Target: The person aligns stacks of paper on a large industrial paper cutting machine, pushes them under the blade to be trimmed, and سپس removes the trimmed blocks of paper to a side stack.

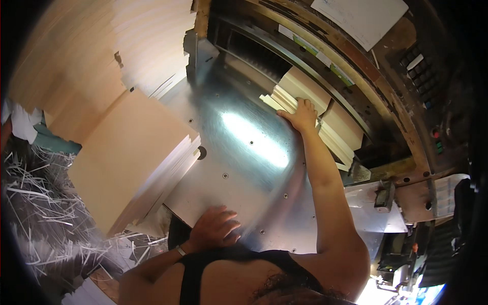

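Where the right hand (304, 117) rests, sheets (341, 127) slant lengthwise near-right.

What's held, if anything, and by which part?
The right grip rests on the near side of the pale stack; a firm hold can't be told. The left grip looks empty.

Right stack (306, 85): pale tan, cream edges. Lower-left stack (132, 145): peach-tan, off-white edges. Table (211, 190): silver-grey — white glare, dotted with dark rings. Strips (43, 219): white. Label band (317, 54): green and white. Buttons (435, 134): red, green. Top (192, 270) — black.
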Motion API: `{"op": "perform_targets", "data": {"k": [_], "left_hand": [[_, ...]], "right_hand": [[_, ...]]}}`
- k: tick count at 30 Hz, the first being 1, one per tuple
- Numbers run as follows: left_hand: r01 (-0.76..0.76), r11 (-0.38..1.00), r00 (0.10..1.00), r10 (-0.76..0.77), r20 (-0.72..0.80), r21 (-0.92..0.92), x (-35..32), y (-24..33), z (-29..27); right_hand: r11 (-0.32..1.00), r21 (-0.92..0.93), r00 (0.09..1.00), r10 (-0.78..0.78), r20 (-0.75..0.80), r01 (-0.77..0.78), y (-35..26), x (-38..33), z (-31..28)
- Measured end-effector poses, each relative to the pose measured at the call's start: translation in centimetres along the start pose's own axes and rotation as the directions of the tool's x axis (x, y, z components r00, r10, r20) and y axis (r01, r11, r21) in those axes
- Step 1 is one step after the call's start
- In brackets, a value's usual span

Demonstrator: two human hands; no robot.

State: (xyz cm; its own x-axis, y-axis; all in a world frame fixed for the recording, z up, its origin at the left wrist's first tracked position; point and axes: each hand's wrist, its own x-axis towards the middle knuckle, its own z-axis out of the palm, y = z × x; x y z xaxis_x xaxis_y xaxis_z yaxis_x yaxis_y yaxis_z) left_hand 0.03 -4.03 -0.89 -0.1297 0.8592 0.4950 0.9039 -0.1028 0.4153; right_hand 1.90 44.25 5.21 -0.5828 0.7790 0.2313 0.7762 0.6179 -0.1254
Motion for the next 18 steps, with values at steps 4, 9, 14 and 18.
{"op": "perform_targets", "data": {"k": [4, 9, 14, 18], "left_hand": [[-0.032, 0.999, 0.999, 0.032, -0.018, -0.002, 0.5, 0.0, -0.4], [-0.016, 1.0, 1.0, 0.016, -0.026, 0.022, 0.7, 0.6, -0.8], [0.001, 0.999, 1.0, 0.0, -0.021, 0.052, 0.7, 1.2, -0.4], [0.02, 0.998, 0.998, -0.017, -0.053, 0.061, 0.6, 1.8, -0.2]], "right_hand": [[0.998, 0.051, 0.997, 0.031, 0.071, -0.034, -0.8, -1.4, 0.0], [0.988, 0.098, 0.992, -0.124, 0.03, 0.121, -6.8, -11.4, -1.3], [0.973, 0.18, 0.98, -0.164, 0.108, 0.143, -6.9, -24.0, -4.1], [0.99, 0.14, 0.999, 0.016, -0.033, -0.011, -2.4, -28.2, -5.8]]}}
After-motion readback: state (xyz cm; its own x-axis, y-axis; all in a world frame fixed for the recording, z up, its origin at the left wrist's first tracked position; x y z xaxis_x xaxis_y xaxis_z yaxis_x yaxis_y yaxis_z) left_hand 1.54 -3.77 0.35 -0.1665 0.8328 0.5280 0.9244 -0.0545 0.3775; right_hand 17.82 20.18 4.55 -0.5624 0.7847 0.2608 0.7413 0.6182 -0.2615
